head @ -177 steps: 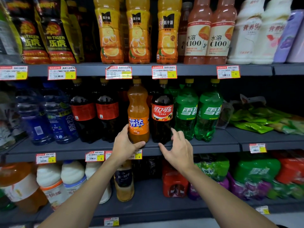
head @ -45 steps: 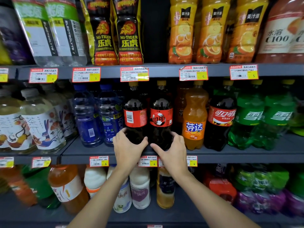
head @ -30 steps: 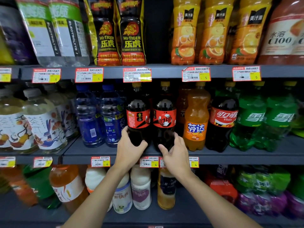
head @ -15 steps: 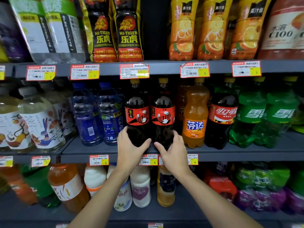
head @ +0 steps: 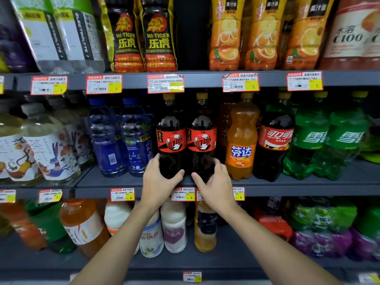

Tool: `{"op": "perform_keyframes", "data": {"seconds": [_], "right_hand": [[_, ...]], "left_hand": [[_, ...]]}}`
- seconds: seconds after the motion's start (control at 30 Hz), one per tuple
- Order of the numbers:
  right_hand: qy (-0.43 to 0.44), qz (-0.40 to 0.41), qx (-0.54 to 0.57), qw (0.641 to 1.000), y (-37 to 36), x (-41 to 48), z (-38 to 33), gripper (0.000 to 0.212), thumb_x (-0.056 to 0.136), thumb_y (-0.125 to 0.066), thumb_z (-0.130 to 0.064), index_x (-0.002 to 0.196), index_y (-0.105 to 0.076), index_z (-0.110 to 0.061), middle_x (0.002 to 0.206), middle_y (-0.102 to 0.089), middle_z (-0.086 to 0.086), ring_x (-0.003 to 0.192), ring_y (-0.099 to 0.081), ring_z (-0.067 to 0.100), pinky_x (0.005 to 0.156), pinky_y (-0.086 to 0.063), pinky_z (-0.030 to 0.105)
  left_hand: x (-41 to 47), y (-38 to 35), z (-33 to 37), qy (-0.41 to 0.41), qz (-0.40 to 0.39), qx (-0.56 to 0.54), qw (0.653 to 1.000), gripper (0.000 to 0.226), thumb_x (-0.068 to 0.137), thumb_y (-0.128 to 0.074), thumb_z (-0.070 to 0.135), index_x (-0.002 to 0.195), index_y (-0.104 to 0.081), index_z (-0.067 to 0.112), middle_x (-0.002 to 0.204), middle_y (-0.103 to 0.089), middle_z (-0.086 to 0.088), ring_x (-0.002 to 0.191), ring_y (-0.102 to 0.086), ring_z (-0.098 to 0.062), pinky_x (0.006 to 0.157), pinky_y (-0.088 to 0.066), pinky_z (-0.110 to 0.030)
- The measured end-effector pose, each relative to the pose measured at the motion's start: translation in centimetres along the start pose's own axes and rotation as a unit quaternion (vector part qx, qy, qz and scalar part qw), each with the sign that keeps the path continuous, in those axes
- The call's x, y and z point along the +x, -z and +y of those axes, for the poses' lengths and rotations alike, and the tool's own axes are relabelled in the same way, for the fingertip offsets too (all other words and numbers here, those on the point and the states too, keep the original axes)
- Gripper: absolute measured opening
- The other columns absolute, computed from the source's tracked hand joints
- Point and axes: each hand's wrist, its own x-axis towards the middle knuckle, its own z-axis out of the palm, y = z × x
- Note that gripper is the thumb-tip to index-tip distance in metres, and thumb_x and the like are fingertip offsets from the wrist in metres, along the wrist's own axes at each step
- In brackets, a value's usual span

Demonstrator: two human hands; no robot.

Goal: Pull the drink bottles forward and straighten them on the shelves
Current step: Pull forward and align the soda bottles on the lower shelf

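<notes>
The left hand (head: 159, 181) wraps the bottom of the left cola bottle (head: 170, 138), thumb in front, likely to turn its red label forward. Just beside it, the right hand (head: 213, 182) cups the right cola bottle (head: 202, 138) the same way. Both stand near the middle shelf (head: 308, 185) edge. The fingers behind are hidden, and bottles farther back look too dark to make out

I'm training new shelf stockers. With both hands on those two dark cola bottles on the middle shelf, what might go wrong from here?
1. The left hand and right hand grip the two cola bottles low, so the tall bottles could tip forward off the shelf edge.
2. The right cola bottle stands close to the orange soda bottle; twisting it may knock that one askew.
</notes>
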Motion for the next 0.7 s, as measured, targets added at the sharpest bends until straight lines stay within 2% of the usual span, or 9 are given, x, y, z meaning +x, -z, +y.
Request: {"op": "perform_keyframes", "data": {"seconds": [0.07, 0.13, 0.17, 0.23, 0.33, 0.4, 0.47, 0.53, 0.7], "right_hand": [[-0.010, -0.047, 0.013, 0.999, 0.8, 0.2, 0.5, 0.077, 0.090, -0.069, -0.029, 0.155, -0.031, -0.016, 0.120, -0.056, -0.003, 0.106, -0.061, 0.016, 0.101, -0.051, 0.039], [-0.028, -0.091, 0.026, 0.995, 1.3, 0.2, 1.1, 0.086, 0.088, -0.065, -0.012, 0.161, -0.020, -0.013, 0.090, -0.064, -0.005, 0.108, -0.061, 0.018, 0.107, -0.047, 0.046], [-0.031, -0.101, 0.033, 0.994, 1.4, 0.2, 1.4, 0.088, 0.087, -0.063, -0.007, 0.162, -0.017, -0.012, 0.076, -0.063, -0.004, 0.114, -0.060, 0.021, 0.109, -0.045, 0.048], [-0.021, -0.106, 0.042, 0.993, 1.5, 0.3, 1.7, 0.087, 0.089, -0.062, -0.006, 0.162, -0.015, -0.010, 0.068, -0.062, -0.005, 0.119, -0.058, 0.025, 0.112, -0.042, 0.049], [-0.001, -0.097, 0.039, 0.995, 1.5, 0.6, 1.5, 0.091, 0.092, -0.069, -0.021, 0.162, -0.012, -0.014, 0.074, -0.066, -0.009, 0.091, -0.068, 0.005, 0.096, -0.053, 0.032], [0.018, -0.085, 0.028, 0.996, 1.5, 0.9, 1.3, 0.093, 0.092, -0.071, -0.035, 0.162, -0.013, -0.018, 0.103, -0.067, 0.000, 0.075, -0.067, 0.001, 0.081, -0.055, 0.023], [0.035, -0.073, 0.008, 0.997, 1.4, 1.1, 1.3, 0.090, 0.092, -0.071, -0.039, 0.161, -0.016, -0.020, 0.117, -0.062, 0.003, 0.072, -0.066, 0.001, 0.077, -0.055, 0.021], [0.027, -0.070, 0.003, 0.997, 1.2, 1.2, 1.4, 0.090, 0.092, -0.072, -0.039, 0.161, -0.017, -0.020, 0.115, -0.064, 0.006, 0.073, -0.066, 0.002, 0.078, -0.055, 0.020], [0.006, -0.075, 0.003, 0.997, 1.3, 1.4, 1.6, 0.088, 0.091, -0.073, -0.038, 0.160, -0.021, -0.019, 0.110, -0.066, 0.009, 0.074, -0.067, 0.004, 0.079, -0.055, 0.021]], "left_hand": [[0.2, 0.6, -0.5, 0.006, -0.007, -0.012, 1.000, 0.070, 0.087, -0.069, 0.053, 0.146, -0.047, 0.023, 0.133, -0.054, 0.016, 0.119, -0.048, -0.001, 0.097, -0.038, -0.023], [0.5, 1.1, -1.0, 0.015, -0.015, -0.028, 0.999, 0.056, 0.094, -0.062, 0.043, 0.145, -0.050, 0.022, 0.133, -0.061, 0.006, 0.113, -0.057, -0.004, 0.093, -0.042, -0.021], [0.6, 1.3, -1.2, 0.016, -0.020, -0.038, 0.999, 0.053, 0.095, -0.060, 0.039, 0.144, -0.051, 0.023, 0.130, -0.064, 0.003, 0.110, -0.059, -0.002, 0.090, -0.043, -0.019], [0.6, 1.6, -1.3, 0.014, -0.033, -0.050, 0.998, 0.055, 0.091, -0.059, 0.034, 0.144, -0.052, 0.025, 0.129, -0.064, 0.005, 0.110, -0.059, 0.006, 0.088, -0.043, -0.012], [0.6, 1.8, -1.2, 0.006, -0.053, -0.051, 0.997, 0.060, 0.089, -0.065, 0.037, 0.146, -0.049, 0.028, 0.132, -0.060, 0.014, 0.113, -0.057, 0.005, 0.095, -0.042, -0.017], [0.7, 1.9, -1.0, -0.002, -0.058, -0.044, 0.997, 0.062, 0.083, -0.071, 0.051, 0.140, -0.050, 0.037, 0.123, -0.060, 0.030, 0.111, -0.057, 0.010, 0.091, -0.041, -0.009], [0.9, 1.9, -0.7, -0.010, -0.065, -0.034, 0.997, 0.063, 0.076, -0.074, 0.061, 0.132, -0.051, 0.045, 0.111, -0.060, 0.038, 0.104, -0.054, 0.022, 0.080, -0.040, 0.001], [1.2, 1.9, -0.6, -0.006, -0.071, -0.022, 0.997, 0.065, 0.075, -0.079, 0.056, 0.133, -0.053, 0.039, 0.106, -0.059, 0.037, 0.098, -0.052, 0.026, 0.075, -0.039, 0.003], [2.1, 1.9, -1.3, 0.006, -0.083, -0.001, 0.997, 0.065, 0.080, -0.083, 0.039, 0.137, -0.054, 0.028, 0.108, -0.062, 0.022, 0.098, -0.058, 0.004, 0.080, -0.037, -0.005]]}}
